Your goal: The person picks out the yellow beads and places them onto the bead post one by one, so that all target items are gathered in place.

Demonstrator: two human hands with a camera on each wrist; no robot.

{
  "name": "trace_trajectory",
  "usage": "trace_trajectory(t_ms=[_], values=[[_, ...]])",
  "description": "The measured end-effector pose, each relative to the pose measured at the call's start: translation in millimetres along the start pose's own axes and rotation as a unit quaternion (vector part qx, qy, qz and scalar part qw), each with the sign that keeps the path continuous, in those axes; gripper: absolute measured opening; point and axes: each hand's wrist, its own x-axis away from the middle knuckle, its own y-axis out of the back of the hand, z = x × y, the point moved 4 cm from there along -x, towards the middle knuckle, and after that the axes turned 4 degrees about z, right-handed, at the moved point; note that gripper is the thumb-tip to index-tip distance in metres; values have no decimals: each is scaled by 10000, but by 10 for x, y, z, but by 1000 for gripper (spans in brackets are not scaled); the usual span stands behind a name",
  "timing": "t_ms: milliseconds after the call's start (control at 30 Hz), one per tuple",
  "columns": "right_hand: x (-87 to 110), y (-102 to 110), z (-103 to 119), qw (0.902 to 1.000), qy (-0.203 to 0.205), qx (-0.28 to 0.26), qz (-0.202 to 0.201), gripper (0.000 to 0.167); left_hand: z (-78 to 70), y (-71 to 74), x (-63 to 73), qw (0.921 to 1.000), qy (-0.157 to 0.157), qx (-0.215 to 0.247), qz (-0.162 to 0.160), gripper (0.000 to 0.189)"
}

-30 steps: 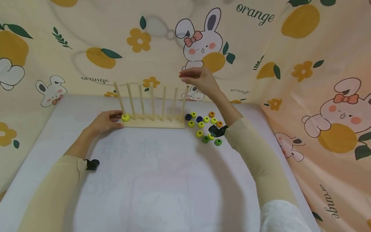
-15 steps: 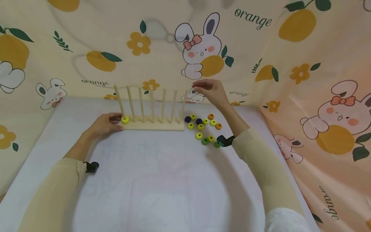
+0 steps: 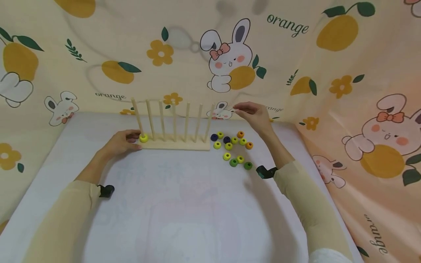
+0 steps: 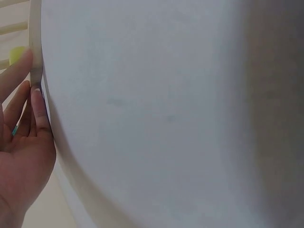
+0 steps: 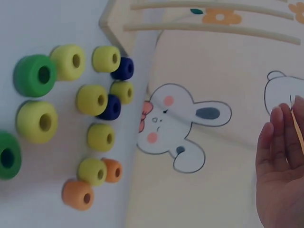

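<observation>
- In the head view, the loose beads (image 3: 228,146) are spread over the bench (image 3: 177,219) at six o'clock from the fingers of the right hand (image 3: 255,116) — the nearer hand.
- Those fingers are held extended, with no bead seen in them.
- The rack (image 3: 175,145) is laid nine-to-three along its long axis — its nine-o'clock end pinched by the left hand (image 3: 122,142).

The peg rack (image 3: 175,146) stands on the table (image 3: 174,204), before the hanging cloth (image 3: 184,22). One bead (image 3: 143,138) sits at the foot of the leftmost peg (image 3: 137,117); the left hand (image 3: 121,142) touches the rack's left end. Loose beads (image 3: 228,146) lie to its right. Right of the pegs hangs the right hand (image 3: 255,116), perhaps above the rearmost beads.
</observation>
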Motion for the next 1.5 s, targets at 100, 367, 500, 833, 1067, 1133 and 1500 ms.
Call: trace_trajectory(t_ms=[100,367,500,833,1067,1133,1500], values=[[40,41,-34,9999,-18,115,-31,26,8,-3,0,10000,-2,61,-1,76],[191,124,-234,9993,-312,114,-146,26,16,-10,16,10000,26,46,14,75],[272,152,-378,9988,-426,75,-211,25,4,-1,10,10000,34,39,3,74],[391,169,-673,9996,-230,-48,-172,24,-9,10,5,9999,92,48,-7,74],[499,191,-953,9967,-693,254,-337,27,-17,-7,7,10000,23,30,-26,74],[518,199,-1102,9955,-805,312,-401,28,-22,-14,13,10000,40,40,-35,74],[572,122,-1552,9887,-1342,482,-452,29,-25,-11,26,9999,126,2,-34,74]])
